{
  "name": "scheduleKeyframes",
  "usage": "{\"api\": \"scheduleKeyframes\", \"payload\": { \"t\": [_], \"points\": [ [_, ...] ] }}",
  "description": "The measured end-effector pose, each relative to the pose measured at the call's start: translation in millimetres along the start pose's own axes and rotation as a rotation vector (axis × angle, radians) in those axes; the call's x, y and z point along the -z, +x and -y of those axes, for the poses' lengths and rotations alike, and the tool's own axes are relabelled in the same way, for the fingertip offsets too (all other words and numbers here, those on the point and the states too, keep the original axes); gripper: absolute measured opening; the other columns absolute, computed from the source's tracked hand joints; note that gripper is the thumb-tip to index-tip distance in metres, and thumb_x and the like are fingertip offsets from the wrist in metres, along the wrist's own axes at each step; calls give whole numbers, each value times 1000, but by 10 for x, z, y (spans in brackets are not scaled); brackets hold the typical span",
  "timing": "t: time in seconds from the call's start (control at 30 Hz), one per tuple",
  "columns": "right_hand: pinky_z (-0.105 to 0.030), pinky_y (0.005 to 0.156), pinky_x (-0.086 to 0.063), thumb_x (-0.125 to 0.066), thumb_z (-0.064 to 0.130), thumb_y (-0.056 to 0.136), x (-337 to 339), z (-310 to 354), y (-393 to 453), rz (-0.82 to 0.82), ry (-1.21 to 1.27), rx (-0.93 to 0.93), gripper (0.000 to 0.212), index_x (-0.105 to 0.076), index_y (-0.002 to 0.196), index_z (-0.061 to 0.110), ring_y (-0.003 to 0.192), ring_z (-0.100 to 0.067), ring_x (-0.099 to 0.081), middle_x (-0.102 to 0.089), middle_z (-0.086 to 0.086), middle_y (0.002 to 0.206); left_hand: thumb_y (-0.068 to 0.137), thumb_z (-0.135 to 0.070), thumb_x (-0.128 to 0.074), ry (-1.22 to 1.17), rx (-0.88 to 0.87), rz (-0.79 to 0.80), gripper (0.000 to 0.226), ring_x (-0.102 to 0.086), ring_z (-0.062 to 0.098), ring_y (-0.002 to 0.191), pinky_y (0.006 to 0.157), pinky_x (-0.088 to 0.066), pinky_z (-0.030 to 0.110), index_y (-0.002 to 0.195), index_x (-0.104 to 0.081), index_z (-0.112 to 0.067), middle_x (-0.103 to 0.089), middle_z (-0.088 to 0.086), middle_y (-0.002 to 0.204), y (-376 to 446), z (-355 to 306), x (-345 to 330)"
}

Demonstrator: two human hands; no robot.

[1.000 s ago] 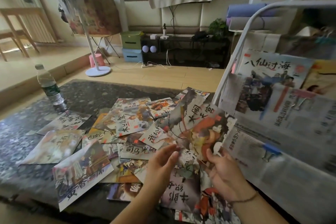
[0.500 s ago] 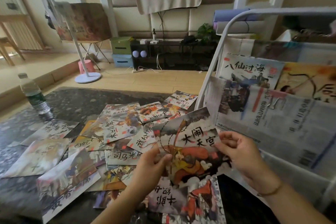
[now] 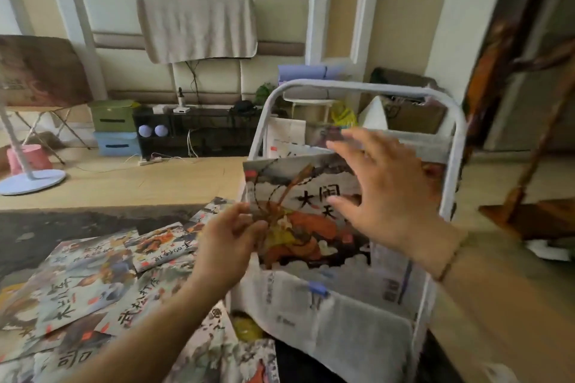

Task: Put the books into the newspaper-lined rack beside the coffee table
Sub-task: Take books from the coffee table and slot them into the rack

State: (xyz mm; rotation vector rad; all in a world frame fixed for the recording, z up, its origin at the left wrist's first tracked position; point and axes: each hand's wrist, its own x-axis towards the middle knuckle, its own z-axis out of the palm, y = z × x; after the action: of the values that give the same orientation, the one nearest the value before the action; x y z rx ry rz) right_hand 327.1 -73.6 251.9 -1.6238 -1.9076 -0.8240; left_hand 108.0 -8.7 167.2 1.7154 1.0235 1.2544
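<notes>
Head camera looks down past my forearms at the white metal rack (image 3: 452,146) standing just beside the dark stone coffee table (image 3: 77,224). My left hand (image 3: 227,246) pinches the lower left edge of a picture book (image 3: 298,214) with a monkey figure in orange and bold black characters on its cover, thumb and fingertips curled onto the paper. That book stands nearly upright against the front of the rack, its bottom edge sitting in the newspaper lining (image 3: 342,314) of a pocket, its top edge level with the rack's middle. My right hand (image 3: 385,193) is spread wide, fingers straight and apart, palm facing the right part of the cover; whether it touches the cover or hovers just off it I cannot tell through the blur. A thin bracelet (image 3: 451,258) circles that wrist. A blue clip (image 3: 317,289) pins the newspaper on the lower tier.

More picture books (image 3: 102,295) lie overlapping on the table to my left, covers up, with painted scenes and brush-style titles. Farther back on the wood floor stand the round white base of a fan (image 3: 31,182), a green storage box (image 3: 113,115) stacked on a blue one (image 3: 116,143), and a low black shelf (image 3: 199,130) against the padded wall, under a beige cloth (image 3: 197,25) hanging there.
</notes>
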Motion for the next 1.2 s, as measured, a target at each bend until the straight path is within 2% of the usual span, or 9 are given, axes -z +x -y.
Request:
{"api": "scheduleKeyframes", "payload": {
  "t": [0.13,0.33,0.47,0.63,0.77,0.87,1.0,1.1,1.2],
  "points": [
    [-50,94,-37,-68,51,78,327,-408,434,-31,-264,52,70,-45,138,23,111,-31,-55,-59,-4,124,92,-15,-63,-96,-117,62,12,-73,10,87,70,-61,32,97,-60,-26,-74,0,95,553,-487,-451],
    [-45,88,-36,-68,40,83,419,-915,657,-64,-406,4,58,-46,134,22,102,-31,-57,-58,-6,117,88,-18,-71,-111,-153,-14,24,-69,10,89,67,-61,25,110,-60,-17,-69,-1,101,1060,-786,-1062],
    [-46,90,-36,-67,38,85,260,-1108,584,-33,-418,-30,56,-46,134,21,103,-30,-57,-59,-6,118,89,-15,-69,-20,-157,7,28,-65,6,95,77,-58,23,114,-58,-20,-65,-6,106,1122,-718,-1317],
    [-47,95,-35,-63,38,87,24,-1152,463,29,-445,-59,53,-45,134,22,112,-29,-55,-59,-5,124,92,-20,-66,193,-186,89,30,-61,-2,86,71,-56,18,122,-61,-18,-65,-8,107,1063,-576,-1371],
    [-49,95,-36,-64,35,86,-84,-1116,354,43,-472,-95,49,-49,130,21,107,-30,-58,-62,-6,117,90,-34,-63,371,-198,145,30,-63,11,95,85,-57,40,119,-67,-25,-66,-9,103,1019,-454,-1387],
    [-48,92,-39,-64,32,85,-190,-1073,226,47,-494,-103,45,-52,127,19,100,-31,-59,-63,-6,111,82,-46,-53,449,-160,155,35,-64,14,98,98,-46,50,111,-68,-34,-69,-14,101,991,-379,-1391],
    [-48,87,-38,-65,31,84,-260,-1033,64,95,-552,-94,40,-57,121,16,101,-33,-53,-57,-9,114,94,-42,-52,624,-140,139,27,-57,14,109,110,-21,55,114,-67,-34,-69,-14,107,941,-339,-1369],
    [-49,91,-35,-61,28,86,-303,-992,-44,166,-602,-72,29,-61,112,15,101,-32,-50,-56,-8,113,95,-44,-49,640,-130,147,26,-58,14,107,111,-16,55,109,-69,-33,-70,-14,101,910,-313,-1365],
    [-49,95,-34,-59,25,87,-332,-969,-71,196,-589,-89,31,-59,117,16,104,-31,-51,-58,-6,113,96,-44,-48,635,-118,152,26,-59,15,105,112,-14,55,107,-69,-32,-71,-13,99,909,-315,-1371]
  ]
}}
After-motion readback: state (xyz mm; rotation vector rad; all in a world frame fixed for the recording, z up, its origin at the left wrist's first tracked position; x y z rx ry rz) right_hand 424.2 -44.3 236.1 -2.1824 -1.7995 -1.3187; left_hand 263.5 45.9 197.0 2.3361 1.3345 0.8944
